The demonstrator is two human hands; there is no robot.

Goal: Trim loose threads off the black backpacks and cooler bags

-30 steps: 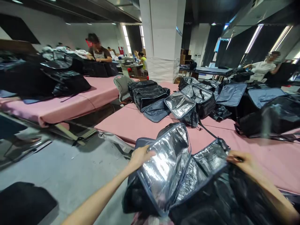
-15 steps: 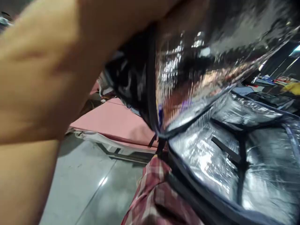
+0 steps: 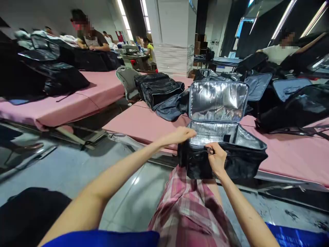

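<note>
The cooler bag (image 3: 231, 161), which a second ago hung slack and folded between the hands close to the camera, now stands squared up on the near edge of the pink tabletop (image 3: 144, 125), just above the person's plaid-clad lap (image 3: 185, 206). Its lid (image 3: 218, 101) is thrown back and stands upright, showing the silver lining inside. The right hand (image 3: 217, 159) is at the front rim, its fingers pinched on the dark edge there. The left hand (image 3: 180, 135) reaches to the bag's left rim with fingers stretched out close together; I cannot tell whether they grip it. Behind the bag, more black bags (image 3: 159, 89) lie on the same tabletop, some open with blue or silver linings. A grey chair (image 3: 127, 80) stands beyond them, before a white pillar (image 3: 174, 34). Other people sit at work at the far tables, left and right.
</note>
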